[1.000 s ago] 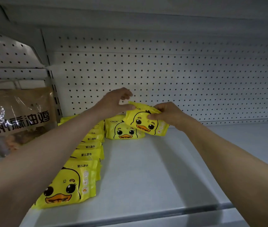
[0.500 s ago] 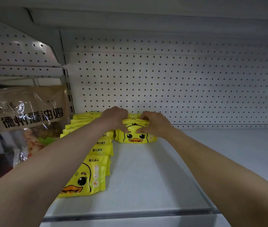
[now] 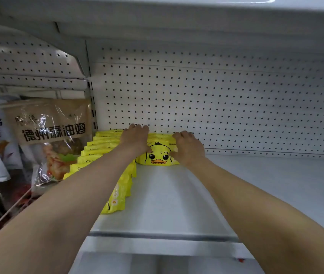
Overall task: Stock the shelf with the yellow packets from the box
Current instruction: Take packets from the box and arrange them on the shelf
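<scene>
Hands flat and open on top of the back stack, my left hand [image 3: 135, 139] and right hand [image 3: 188, 147] pressing the duck-faced yellow packet [image 3: 158, 156] at the shelf [image 3: 177, 194] rear, beside a row of packets [image 3: 98, 153] lettered "Ck", brown bag [image 3: 52, 125] reading 德州麻油鸡.

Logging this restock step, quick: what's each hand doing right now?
Left hand: open, fingers resting on top of the duck packets.
Right hand: open, pressing the same packets from the right.

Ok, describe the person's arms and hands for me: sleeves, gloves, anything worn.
Both forearms are bare up to the frame's edge, with no sleeves in view. The left hand and right hand wear no gloves. No watch or bracelet shows on either wrist. Whether there are rings on the fingers is too blurred to tell.
</scene>
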Motion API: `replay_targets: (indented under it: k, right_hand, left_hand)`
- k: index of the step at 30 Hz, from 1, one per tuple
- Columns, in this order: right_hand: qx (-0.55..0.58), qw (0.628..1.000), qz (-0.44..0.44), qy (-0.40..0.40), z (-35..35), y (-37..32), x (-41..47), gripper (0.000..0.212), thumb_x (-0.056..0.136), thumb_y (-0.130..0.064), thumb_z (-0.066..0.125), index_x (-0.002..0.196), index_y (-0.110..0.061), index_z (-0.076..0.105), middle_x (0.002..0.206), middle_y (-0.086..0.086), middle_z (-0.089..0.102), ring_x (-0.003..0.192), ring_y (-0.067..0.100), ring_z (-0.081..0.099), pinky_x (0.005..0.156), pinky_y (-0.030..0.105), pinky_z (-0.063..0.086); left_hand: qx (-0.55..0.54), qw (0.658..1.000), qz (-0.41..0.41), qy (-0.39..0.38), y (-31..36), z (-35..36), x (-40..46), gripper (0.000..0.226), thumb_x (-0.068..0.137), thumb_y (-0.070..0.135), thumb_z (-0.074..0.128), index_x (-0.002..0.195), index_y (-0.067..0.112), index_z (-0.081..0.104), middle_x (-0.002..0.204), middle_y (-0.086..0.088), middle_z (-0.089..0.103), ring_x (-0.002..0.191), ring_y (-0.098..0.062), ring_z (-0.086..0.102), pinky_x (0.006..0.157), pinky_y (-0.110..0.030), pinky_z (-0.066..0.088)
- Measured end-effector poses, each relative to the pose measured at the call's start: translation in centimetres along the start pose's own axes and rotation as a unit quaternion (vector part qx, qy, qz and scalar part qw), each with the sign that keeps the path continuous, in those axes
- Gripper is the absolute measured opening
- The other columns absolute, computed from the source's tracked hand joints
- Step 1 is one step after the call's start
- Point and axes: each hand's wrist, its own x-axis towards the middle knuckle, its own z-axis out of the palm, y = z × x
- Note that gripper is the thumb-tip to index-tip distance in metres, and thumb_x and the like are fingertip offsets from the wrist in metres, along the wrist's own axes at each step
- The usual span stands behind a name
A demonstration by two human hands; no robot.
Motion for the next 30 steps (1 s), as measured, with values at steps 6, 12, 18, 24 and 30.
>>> replay_targets:
  k: [6,12,18,24,30]
  right_hand:
    - [0.069,0.997,-0.016,0.013,-4.6,0.4,-3.7,0.052,0.087,-0.039,0.067,0.132,-0.02,0.053,0.128,0.007,0.056,0.124,0.027,0.045,0.092,0.038,0.046]
    - [0.104,0.991,-0.07,0.042,-8.5,-0.1,-11.6,0.049,0.089,-0.045,0.064,0.133,-0.025,0.056,0.136,0.002,0.055,0.128,0.025,0.044,0.097,0.037,0.042]
    - [0.121,0.979,-0.157,0.05,-9.7,-1.1,-19.3,0.05,0.092,-0.049,0.057,0.136,-0.024,0.054,0.143,0.002,0.05,0.132,0.027,0.04,0.106,0.039,0.037]
    - [0.158,0.96,-0.224,0.051,-10.2,-3.7,-24.5,0.052,0.091,-0.05,0.058,0.135,-0.023,0.054,0.144,0.007,0.049,0.135,0.03,0.04,0.11,0.042,0.035]
    - [0.181,0.944,-0.274,-0.004,-10.4,-7.8,-27.4,0.057,0.092,-0.048,0.059,0.142,-0.024,0.046,0.151,0.006,0.04,0.139,0.028,0.032,0.111,0.042,0.034]
  left_hand:
    - [-0.076,0.997,-0.02,0.026,1.5,-3.4,-6.7,0.066,0.074,0.032,0.079,0.131,0.019,0.048,0.125,-0.008,0.05,0.12,-0.028,0.046,0.09,-0.041,0.047]
    - [-0.095,0.994,-0.028,0.053,2.8,-4.8,-17.2,0.066,0.078,0.041,0.075,0.135,0.022,0.048,0.129,-0.009,0.048,0.124,-0.031,0.045,0.099,-0.044,0.043]
    - [-0.099,0.986,-0.079,0.109,3.6,-4.8,-27.2,0.062,0.084,0.053,0.064,0.134,0.019,0.051,0.127,-0.011,0.053,0.121,-0.033,0.048,0.101,-0.045,0.041]
    - [-0.056,0.981,-0.121,0.14,3.9,-5.8,-35.8,0.057,0.088,0.051,0.06,0.133,0.017,0.052,0.126,-0.01,0.055,0.118,-0.033,0.05,0.096,-0.046,0.045]
    - [-0.01,0.973,-0.184,0.139,2.8,-7.1,-41.8,0.052,0.089,0.047,0.061,0.131,0.018,0.053,0.127,-0.006,0.055,0.116,-0.03,0.051,0.092,-0.045,0.048]
